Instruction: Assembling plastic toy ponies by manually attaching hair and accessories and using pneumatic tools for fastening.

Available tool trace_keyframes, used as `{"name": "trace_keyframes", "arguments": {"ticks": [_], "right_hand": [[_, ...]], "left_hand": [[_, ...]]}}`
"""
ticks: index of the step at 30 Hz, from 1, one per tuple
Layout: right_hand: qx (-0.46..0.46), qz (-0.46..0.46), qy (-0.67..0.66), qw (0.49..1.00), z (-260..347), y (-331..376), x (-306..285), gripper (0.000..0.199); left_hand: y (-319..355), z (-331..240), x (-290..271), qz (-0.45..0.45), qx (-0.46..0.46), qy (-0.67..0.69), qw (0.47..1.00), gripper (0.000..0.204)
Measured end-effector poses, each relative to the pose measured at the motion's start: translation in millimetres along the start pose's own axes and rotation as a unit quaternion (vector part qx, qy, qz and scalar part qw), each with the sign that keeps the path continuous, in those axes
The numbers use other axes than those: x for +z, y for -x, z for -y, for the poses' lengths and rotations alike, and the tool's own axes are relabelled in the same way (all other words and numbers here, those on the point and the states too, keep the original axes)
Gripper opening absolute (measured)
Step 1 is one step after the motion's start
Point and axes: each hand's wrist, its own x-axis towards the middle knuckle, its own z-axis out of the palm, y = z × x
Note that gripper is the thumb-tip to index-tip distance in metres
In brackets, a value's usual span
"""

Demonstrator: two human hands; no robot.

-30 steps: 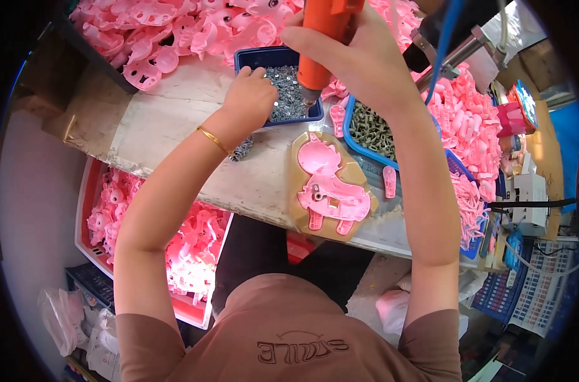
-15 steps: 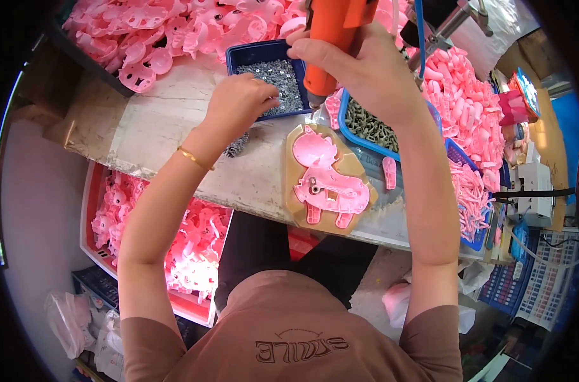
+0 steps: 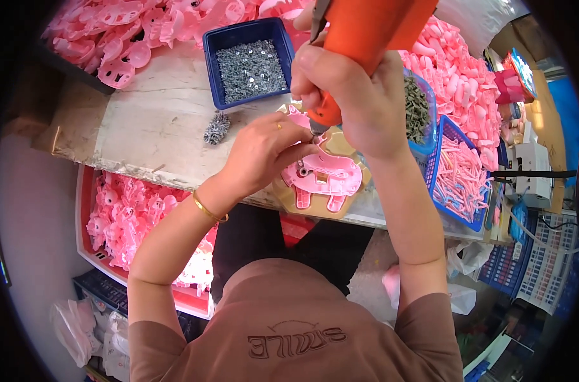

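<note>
Pink shell point(image 3: 324, 183) in a tan block point(image 3: 282, 192), under the tip of an orange driver point(image 3: 369, 32).
The shell lies open side up near the front edge of the bench point(image 3: 155, 124). I have the left hand point(image 3: 261, 149) bunched by the driver's tip; whether its fingers pinch anything I cannot tell. My right hand point(image 3: 369, 102) grips the driver, which I would keep square to the shell, fingertips clear. Beyond stands a blue tray point(image 3: 245, 33) of metal pieces.

Head-worn, the left fisheye camera looks steeply down and forward over the brown cloth short-sleeved shirt point(image 3: 296, 296) to the nearby pale, scuffed surface point(image 3: 162, 124), its wide, upright view reaching well out to either side and bending straight edges toward a dark, rounded rim.
</note>
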Motion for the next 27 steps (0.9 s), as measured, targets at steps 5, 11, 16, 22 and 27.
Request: {"name": "trace_keyframes", "arguments": {"ticks": [5, 11, 16, 22, 27], "right_hand": [[0.014, -0.003, -0.012, 1.0, 7.3, 6.4, -0.6, 0.03], [-0.021, -0.035, -0.049, 0.998, 12.2, 12.9, 0.1, 0.026], [-0.02, -0.035, -0.039, 0.998, 15.1, 12.3, -0.3, 0.024], [0.026, -0.013, -0.086, 0.996, 17.3, 17.3, -6.3, 0.027], [0.061, -0.022, -0.081, 0.995, 23.2, 23.4, -8.1, 0.029]], "left_hand": [[2.3, -8.3, 1.5, 0.016, -0.007, 0.019, 1.0, 0.013], [4.2, -13.8, 4.1, 0.033, -0.043, 0.06, 0.997, 0.012], [3.2, -16.7, 5.1, 0.047, -0.075, 0.108, 0.99, 0.012], [9.6, -21.6, 8.9, 0.066, -0.125, 0.176, 0.974, 0.015], [11.9, -22.9, 9.5, 0.112, -0.112, 0.193, 0.968, 0.017]]}}
